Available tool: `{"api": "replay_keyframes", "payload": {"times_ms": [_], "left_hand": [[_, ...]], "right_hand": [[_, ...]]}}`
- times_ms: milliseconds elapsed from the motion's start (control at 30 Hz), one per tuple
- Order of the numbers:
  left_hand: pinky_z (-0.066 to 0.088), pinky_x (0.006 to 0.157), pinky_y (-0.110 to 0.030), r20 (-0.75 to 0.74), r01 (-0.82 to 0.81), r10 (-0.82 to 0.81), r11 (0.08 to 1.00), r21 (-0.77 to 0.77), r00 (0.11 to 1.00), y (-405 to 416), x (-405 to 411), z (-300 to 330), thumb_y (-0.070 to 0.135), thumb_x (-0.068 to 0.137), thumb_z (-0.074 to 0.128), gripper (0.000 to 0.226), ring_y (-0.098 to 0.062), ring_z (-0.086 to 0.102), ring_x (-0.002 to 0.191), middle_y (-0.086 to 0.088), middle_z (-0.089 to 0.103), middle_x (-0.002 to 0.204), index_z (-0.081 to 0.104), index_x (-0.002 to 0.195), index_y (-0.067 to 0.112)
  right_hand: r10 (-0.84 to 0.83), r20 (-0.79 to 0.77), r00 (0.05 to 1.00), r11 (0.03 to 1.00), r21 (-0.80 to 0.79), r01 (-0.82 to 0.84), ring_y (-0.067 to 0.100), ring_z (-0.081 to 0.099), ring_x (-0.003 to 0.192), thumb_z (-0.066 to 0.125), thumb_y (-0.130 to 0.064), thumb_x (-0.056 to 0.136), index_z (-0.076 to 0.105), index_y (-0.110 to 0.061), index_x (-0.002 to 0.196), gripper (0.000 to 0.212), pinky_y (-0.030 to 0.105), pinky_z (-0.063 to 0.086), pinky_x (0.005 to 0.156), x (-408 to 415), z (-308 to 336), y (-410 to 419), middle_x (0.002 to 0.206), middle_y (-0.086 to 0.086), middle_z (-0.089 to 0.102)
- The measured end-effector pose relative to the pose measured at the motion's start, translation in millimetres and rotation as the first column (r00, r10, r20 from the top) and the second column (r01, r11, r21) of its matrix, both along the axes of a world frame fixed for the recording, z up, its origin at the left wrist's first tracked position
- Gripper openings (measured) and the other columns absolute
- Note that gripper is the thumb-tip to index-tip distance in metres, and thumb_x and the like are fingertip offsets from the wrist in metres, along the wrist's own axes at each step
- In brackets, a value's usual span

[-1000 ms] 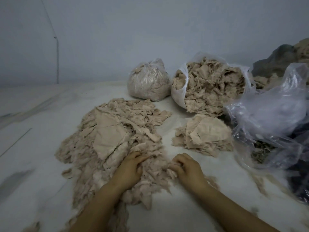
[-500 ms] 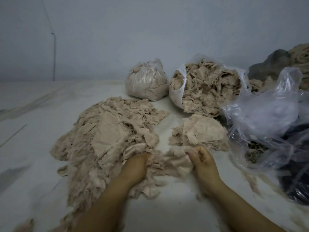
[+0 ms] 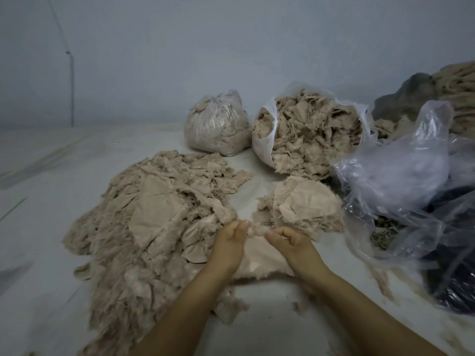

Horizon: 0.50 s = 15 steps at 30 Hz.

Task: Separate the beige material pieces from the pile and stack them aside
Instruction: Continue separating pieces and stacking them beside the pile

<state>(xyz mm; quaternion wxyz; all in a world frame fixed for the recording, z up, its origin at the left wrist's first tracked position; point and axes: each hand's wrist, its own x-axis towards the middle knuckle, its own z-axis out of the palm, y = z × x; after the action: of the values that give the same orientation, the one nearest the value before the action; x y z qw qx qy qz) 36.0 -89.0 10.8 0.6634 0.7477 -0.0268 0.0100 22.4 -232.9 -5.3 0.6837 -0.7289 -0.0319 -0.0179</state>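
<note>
Half a second ago our left hand (image 3: pixel 229 246) lay buried in the big pile (image 3: pixel 144 227) while our right pulled a clump away toward the small stack; now both hands have come together in front of us. They hold one beige piece (image 3: pixel 259 260) between them, lifted just off the pale floor (image 3: pixel 38 176). Left fingers and thumb are curled onto its top edge, and our right hand (image 3: pixel 289 240) pinches the same edge just beside them, so the sheet hangs under our wrists.

We can read no label, brand or writing anywhere.

We count two hands and one big pile at our left. One small stack (image 3: pixel 304 205) of sorted pieces lies ahead to the right. Behind stand one tied bag (image 3: pixel 217 127) and one open bag (image 3: pixel 316 134), both full of beige scraps. One crumpled clear bag (image 3: pixel 401 176) lies at the right.
</note>
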Motion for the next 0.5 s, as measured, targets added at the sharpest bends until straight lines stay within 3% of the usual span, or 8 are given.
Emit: {"api": "replay_keyframes", "payload": {"times_ms": [67,133,200,267,300,400,500], "left_hand": [[0.051,0.075,-0.033,-0.086,0.074,-0.073,0.997,0.010,0.994,4,-1,1,0.044,0.098,0.040,0.046,-0.018,0.067,0.083,-0.006,0.072,0.089,0.068,0.094,0.008],[0.052,0.071,-0.022,-0.183,0.201,-0.199,0.980,-0.008,0.963,5,-1,2,0.064,0.086,0.050,0.044,-0.004,0.067,0.082,0.007,0.071,0.091,0.067,0.102,0.026],[0.050,0.066,-0.014,-0.182,0.263,-0.243,0.960,0.095,0.953,1,1,-1,0.055,0.076,0.070,0.042,0.001,0.063,0.079,0.006,0.067,0.096,0.063,0.106,0.026],[0.049,0.065,-0.020,-0.121,0.202,-0.193,0.977,0.064,0.974,-6,1,-3,0.026,0.086,0.068,0.014,-0.011,0.061,0.072,-0.003,0.065,0.087,0.062,0.089,0.013],[0.045,0.066,-0.025,-0.090,0.148,-0.145,0.989,0.019,0.985,-7,2,-2,0.017,0.091,0.061,0.014,-0.019,0.056,0.071,-0.008,0.061,0.079,0.059,0.079,0.010],[0.035,0.062,-0.029,-0.053,-0.064,0.066,0.997,0.040,0.996,1,9,-1,0.017,0.097,0.048,0.023,-0.019,0.045,0.070,-0.009,0.050,0.074,0.051,0.075,0.010],[0.039,0.067,-0.030,-0.027,-0.182,0.181,0.983,-0.034,0.983,14,14,1,0.023,0.099,0.044,0.023,-0.018,0.049,0.074,-0.007,0.054,0.080,0.054,0.083,0.010]], "right_hand": [[0.018,-0.018,1.000,1.000,-0.014,-0.018,0.018,0.042,0.059,0.061,-0.027,0.092,0.056,-0.010,0.068,0.030,0.025,0.037,0.057,-1,-1,-2,0.062,0.006,0.047],[0.037,-0.020,0.999,0.999,-0.003,-0.037,0.021,0.040,0.064,0.059,-0.033,0.091,0.055,-0.004,0.071,0.036,0.032,0.035,0.060,-2,0,-1,0.068,0.011,0.046],[0.033,-0.028,0.999,0.999,-0.004,-0.033,0.019,0.050,0.067,0.052,-0.037,0.094,0.057,0.005,0.077,0.045,0.031,0.042,0.064,0,-1,3,0.071,0.012,0.054],[-0.020,0.004,1.000,0.995,-0.096,0.021,0.007,0.054,0.067,0.045,-0.034,0.099,0.061,-0.005,0.077,0.039,0.021,0.043,0.066,3,-2,2,0.069,-0.001,0.060],[-0.058,0.041,0.997,0.983,-0.174,0.065,0.003,0.052,0.064,0.044,-0.032,0.099,0.059,-0.014,0.074,0.034,0.016,0.040,0.062,4,-4,1,0.066,-0.008,0.057],[-0.137,0.026,0.990,0.960,-0.244,0.139,0.007,0.046,0.056,0.043,-0.034,0.099,0.055,-0.021,0.075,0.029,0.023,0.037,0.058,4,-13,-10,0.051,-0.014,0.049],[-0.161,-0.028,0.987,0.927,-0.347,0.141,0.005,0.052,0.060,0.035,-0.055,0.094,0.059,-0.026,0.076,0.042,0.021,0.035,0.059,-5,-19,-15,0.053,-0.020,0.055]]}}
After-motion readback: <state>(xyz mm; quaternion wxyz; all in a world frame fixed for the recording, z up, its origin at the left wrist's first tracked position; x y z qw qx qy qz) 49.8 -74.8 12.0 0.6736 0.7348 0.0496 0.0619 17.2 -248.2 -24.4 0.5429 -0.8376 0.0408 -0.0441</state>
